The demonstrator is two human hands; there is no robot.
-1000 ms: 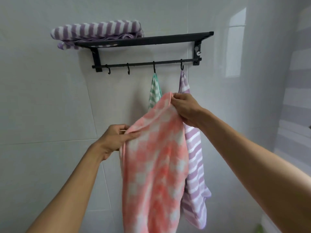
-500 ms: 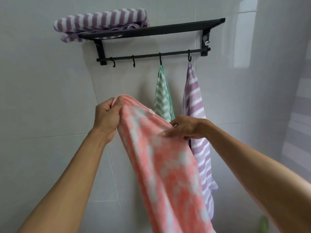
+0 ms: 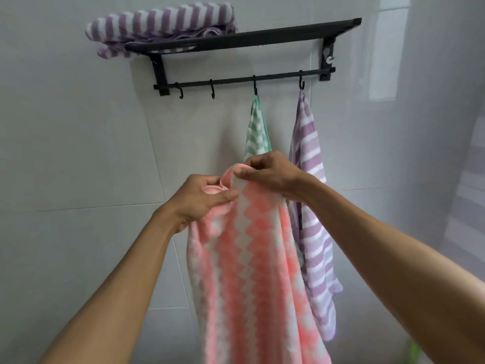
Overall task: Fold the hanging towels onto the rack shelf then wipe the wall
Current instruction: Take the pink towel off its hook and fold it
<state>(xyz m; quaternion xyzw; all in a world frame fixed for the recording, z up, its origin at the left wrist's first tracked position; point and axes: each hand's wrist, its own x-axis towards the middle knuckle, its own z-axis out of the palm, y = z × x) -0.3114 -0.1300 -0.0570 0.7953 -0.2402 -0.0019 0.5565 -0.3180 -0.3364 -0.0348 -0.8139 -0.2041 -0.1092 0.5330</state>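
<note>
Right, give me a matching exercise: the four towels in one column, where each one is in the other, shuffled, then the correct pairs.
Things:
1. pink towel
2. green towel
3. hanging purple towel
4. folded purple towel

Places:
A. on the rack shelf
B. on the rightmost hook
C. gripped by left hand and right hand
D. on the third hook from the left

Pairs: 1-C, 2-D, 3-B, 4-A

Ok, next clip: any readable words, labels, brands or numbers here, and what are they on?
None. No print shows on the pink towel, green towel, hanging purple towel, folded towel, rack or wall.
</note>
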